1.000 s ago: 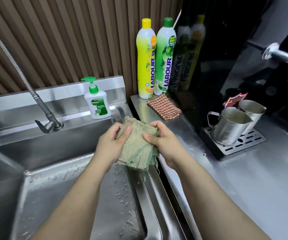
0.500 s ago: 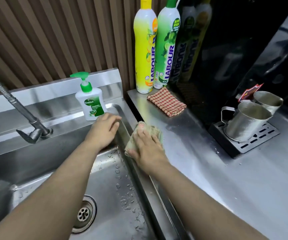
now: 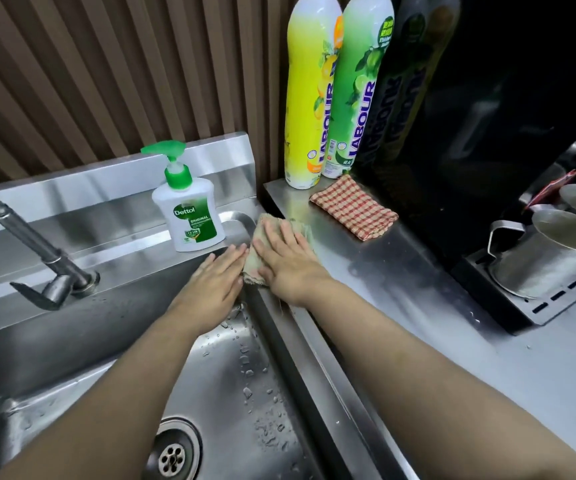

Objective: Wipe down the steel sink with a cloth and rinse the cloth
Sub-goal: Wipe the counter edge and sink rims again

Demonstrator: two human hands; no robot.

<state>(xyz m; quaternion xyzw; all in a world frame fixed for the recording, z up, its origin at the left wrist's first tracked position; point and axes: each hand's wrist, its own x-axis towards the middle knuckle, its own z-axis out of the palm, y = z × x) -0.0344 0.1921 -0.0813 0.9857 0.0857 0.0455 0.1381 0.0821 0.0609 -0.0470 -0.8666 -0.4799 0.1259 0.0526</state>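
Brown slatted wall [image 3: 106, 64] at the back, steel everywhere below, and from the head camera we are looking straight down on the sink [image 3: 231, 375], water droplets scattered over its floor and the drain [image 3: 172, 455] showing at the bottom edge. Right hand [image 3: 286, 261] is laid flat on the greenish cloth [image 3: 266, 226], fingers straight and spread, pressing it onto the sink's rim at the back right corner, nothing curled around it. Left hand [image 3: 214, 282] lies flat as well, fingers straight and together, fingertips right at the cloth's near edge over the sink's back wall, holding nothing. Just behind them stands the Dettol pump bottle [image 3: 189, 216] on the ledge, with the tap [image 3: 37, 251] off to the left. On the counter [image 3: 453, 341] to the right: a yellow bottle [image 3: 309, 98] and a green bottle [image 3: 359, 91] side by side against the wall, a folded checked cloth [image 3: 352, 213] in front of them, and two steel mugs [image 3: 549, 251] on a drip tray [image 3: 539, 306].
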